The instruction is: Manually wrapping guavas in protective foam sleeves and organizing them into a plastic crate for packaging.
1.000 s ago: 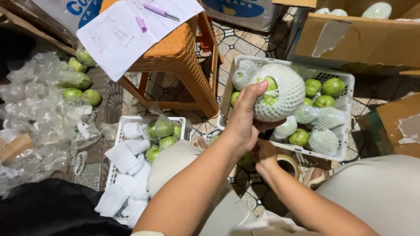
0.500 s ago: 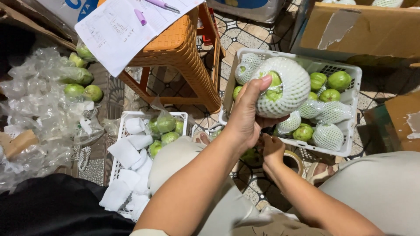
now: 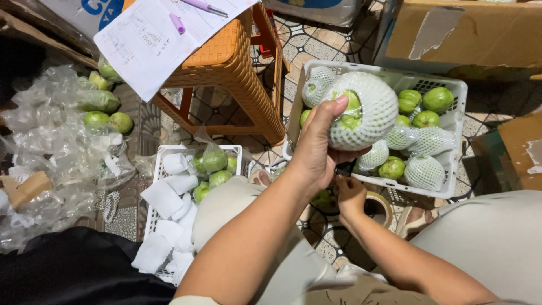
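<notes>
- Left hand (image 3: 316,149) is closed around a green fruit (image 3: 361,110) in white foam net, held above the white crate's (image 3: 460,90) near-left corner.
- Right hand (image 3: 351,195) is curled with fingers pinched at a tape roll (image 3: 379,206) just below the crate; whether it grips the tape, I cannot tell.
- Brown cardboard box (image 3: 468,34) with a torn pale patch lies beyond the crate.
- White paper sheet (image 3: 152,39) rests on the orange stool (image 3: 231,62).
</notes>
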